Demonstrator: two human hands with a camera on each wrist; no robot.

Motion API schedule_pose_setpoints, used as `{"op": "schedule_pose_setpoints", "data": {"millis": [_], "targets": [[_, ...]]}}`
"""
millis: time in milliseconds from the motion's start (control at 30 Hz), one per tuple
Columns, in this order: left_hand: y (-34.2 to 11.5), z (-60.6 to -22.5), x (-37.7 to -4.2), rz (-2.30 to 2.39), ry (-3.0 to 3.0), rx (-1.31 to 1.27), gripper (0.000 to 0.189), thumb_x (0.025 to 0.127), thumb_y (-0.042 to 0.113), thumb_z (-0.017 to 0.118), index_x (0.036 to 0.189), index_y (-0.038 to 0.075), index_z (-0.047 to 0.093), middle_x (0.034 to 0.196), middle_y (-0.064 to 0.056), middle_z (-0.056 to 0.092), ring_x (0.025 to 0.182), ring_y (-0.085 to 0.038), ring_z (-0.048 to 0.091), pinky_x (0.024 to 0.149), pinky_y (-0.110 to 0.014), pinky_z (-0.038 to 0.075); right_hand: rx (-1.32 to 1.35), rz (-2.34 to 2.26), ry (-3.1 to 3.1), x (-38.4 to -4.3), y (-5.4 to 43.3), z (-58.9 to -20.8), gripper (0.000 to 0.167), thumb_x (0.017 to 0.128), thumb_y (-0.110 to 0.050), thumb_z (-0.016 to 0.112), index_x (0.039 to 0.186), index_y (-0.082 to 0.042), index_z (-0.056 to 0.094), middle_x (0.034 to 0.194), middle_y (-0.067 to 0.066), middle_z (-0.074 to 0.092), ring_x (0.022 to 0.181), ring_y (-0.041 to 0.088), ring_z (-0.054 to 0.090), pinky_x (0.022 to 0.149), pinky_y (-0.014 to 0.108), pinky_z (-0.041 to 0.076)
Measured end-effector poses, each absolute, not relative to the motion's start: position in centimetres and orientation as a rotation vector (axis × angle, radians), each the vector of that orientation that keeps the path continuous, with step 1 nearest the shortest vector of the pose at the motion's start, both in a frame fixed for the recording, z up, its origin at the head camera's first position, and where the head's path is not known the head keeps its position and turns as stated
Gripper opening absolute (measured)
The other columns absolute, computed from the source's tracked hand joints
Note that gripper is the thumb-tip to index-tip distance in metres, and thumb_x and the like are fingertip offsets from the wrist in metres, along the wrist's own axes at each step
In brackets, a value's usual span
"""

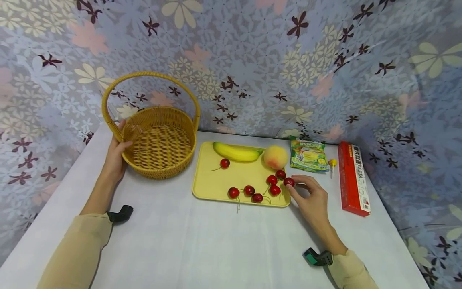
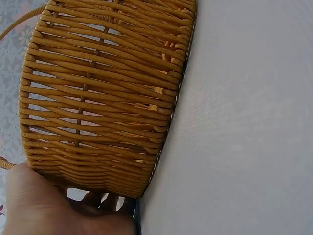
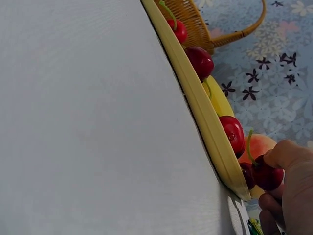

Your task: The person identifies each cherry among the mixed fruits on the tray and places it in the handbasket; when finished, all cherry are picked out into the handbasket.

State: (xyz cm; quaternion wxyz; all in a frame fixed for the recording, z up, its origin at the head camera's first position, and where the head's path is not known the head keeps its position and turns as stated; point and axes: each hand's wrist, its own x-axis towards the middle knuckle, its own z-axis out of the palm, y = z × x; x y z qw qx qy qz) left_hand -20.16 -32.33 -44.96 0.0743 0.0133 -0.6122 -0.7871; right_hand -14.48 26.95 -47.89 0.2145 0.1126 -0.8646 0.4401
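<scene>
At the left, my left hand [image 1: 114, 157] holds the side of a round wicker basket [image 1: 162, 173], its thumb over the rim and fingers outside. In the left wrist view the woven wall [image 2: 98, 107] stands beside that hand. My right hand [image 1: 313, 198] pinches a dark red cherry [image 1: 288, 182] between thumb and fingers at the right edge of a yellow tray [image 1: 207, 182]. The right wrist view shows this cherry's green stem [image 3: 250, 147] pointing up. Several other cherries [image 1: 249, 190] lie on the tray, with a banana [image 1: 236, 152] and a peach [image 1: 275, 156] along its back edge.
Right of the tray lie a green snack packet [image 1: 308, 155], a small yellow lollipop [image 1: 332, 163] and a long red pasta box [image 1: 353, 178]. The basket's tall arched handle [image 1: 149, 74] rises above its rim. Behind the white table [image 1: 216, 249] hangs flowered cloth [image 1: 245, 60].
</scene>
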Motion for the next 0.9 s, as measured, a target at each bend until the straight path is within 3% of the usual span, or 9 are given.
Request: {"op": "schedule_pose_setpoints", "data": {"millis": [333, 700, 900], "targets": [[-32.3, -45.0, -20.2, -2.363, -1.85, 0.057, 0.076, 0.105, 0.002, 0.037, 0.169, 0.036, 0.018, 0.178, 0.007, 0.008, 0.16, -0.019, 0.015, 0.128, -0.032, 0.015, 0.311, 1.227, -2.38, -14.5, 26.8, -47.8, 0.027, 0.086, -0.003, 0.085, 0.112, -0.005, 0.078, 0.117, 0.01, 0.076, 0.103, 0.021, 0.067, 0.089, 0.011, 0.051], [-31.8, -44.9, -20.7, -2.362, -1.843, 0.042, 0.077, 0.104, 0.001, 0.039, 0.17, 0.035, 0.019, 0.177, 0.006, 0.012, 0.159, -0.02, 0.018, 0.124, -0.029, 0.02, 0.26, 1.264, -2.339, -14.1, 27.2, -47.0, 0.028, 0.088, -0.003, 0.082, 0.116, -0.007, 0.078, 0.115, 0.008, 0.075, 0.103, 0.003, 0.066, 0.093, 0.013, 0.052], [-32.2, -44.8, -20.3, -2.36, -1.832, 0.075, 0.077, 0.103, 0.0, 0.037, 0.17, 0.034, 0.017, 0.177, 0.005, 0.011, 0.158, -0.02, 0.018, 0.126, -0.032, 0.019, 0.346, 1.223, -2.279, -14.8, 26.4, -46.1, 0.033, 0.086, -0.001, 0.083, 0.118, -0.006, 0.078, 0.115, 0.01, 0.076, 0.1, 0.004, 0.066, 0.093, 0.012, 0.051]]}}
